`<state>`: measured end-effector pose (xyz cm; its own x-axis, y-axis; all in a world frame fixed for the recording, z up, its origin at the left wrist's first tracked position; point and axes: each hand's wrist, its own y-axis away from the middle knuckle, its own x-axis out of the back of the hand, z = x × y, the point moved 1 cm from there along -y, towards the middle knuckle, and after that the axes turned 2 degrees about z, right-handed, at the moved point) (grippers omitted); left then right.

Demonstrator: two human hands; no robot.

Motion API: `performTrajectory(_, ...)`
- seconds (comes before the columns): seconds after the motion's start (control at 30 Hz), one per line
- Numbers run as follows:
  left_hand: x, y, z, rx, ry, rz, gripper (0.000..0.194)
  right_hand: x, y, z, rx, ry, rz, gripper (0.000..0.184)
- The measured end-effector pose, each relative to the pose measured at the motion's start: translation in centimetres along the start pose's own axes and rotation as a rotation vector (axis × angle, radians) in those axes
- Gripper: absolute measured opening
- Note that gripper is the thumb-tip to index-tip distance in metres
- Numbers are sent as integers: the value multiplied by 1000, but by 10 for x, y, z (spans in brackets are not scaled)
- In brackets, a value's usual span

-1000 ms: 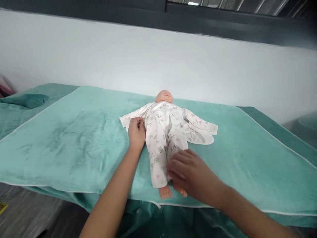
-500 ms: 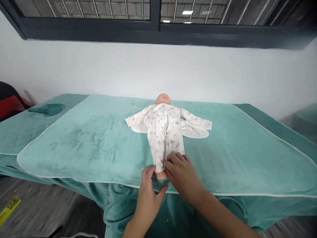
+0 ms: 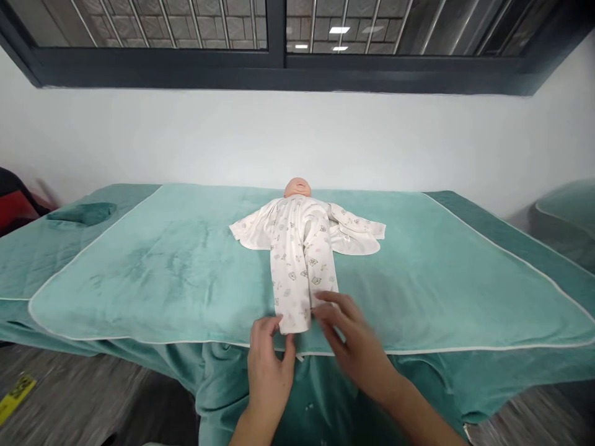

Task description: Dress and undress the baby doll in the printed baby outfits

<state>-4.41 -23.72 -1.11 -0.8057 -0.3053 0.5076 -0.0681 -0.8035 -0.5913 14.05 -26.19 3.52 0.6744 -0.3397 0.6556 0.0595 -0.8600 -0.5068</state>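
Observation:
A baby doll (image 3: 298, 186) lies on its back on a teal blanket (image 3: 162, 266), head toward the wall. It wears a white printed onesie (image 3: 300, 248) with the sleeves spread out sideways. My left hand (image 3: 269, 362) is at the bottom of the onesie's left leg, fingers and thumb pinched on the cuff (image 3: 292, 322). My right hand (image 3: 351, 341) lies beside the other leg's cuff, fingers stretched out and a little blurred, its fingertips touching the cloth. The doll's feet are hidden inside the legs.
The blanket covers a long table draped in darker teal cloth (image 3: 28, 248), with the front edge near my hands. A folded teal cloth (image 3: 83, 213) lies at the far left. A white wall and a dark-framed window (image 3: 279, 37) stand behind. Another teal-covered surface (image 3: 569, 204) is at right.
My left hand left the doll's sleeve and came down to the leg cuff. The onesie legs now cover the feet, which showed before. The camera has tilted up.

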Motion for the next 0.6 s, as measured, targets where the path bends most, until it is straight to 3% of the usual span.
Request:
performTrajectory(0.1, -3, -3, 13, -177, -50, 3, 34, -1, 13, 28, -220, 7, 143, 33)
performTrajectory(0.2, -11, -18, 30, -318, -132, -171, 42, -9, 18, 47, -313, 50, 76, 29)
performTrajectory(0.3, -21, -37, 43, -373, -256, -364, 50, -15, 12, 53, -296, 74, 16, 20)
performTrajectory(0.37, -26, -47, 48, -365, -299, -410, 46, -15, 7, 52, -286, 33, 15, 17)
performTrajectory(0.5, -29, -53, 51, -356, -185, -396, 26, -3, 10, 43, -220, -145, 77, 14)
performTrajectory(0.6, -31, -47, 50, -315, -26, -346, 25, 10, 21, 31, -138, -175, 92, 15)
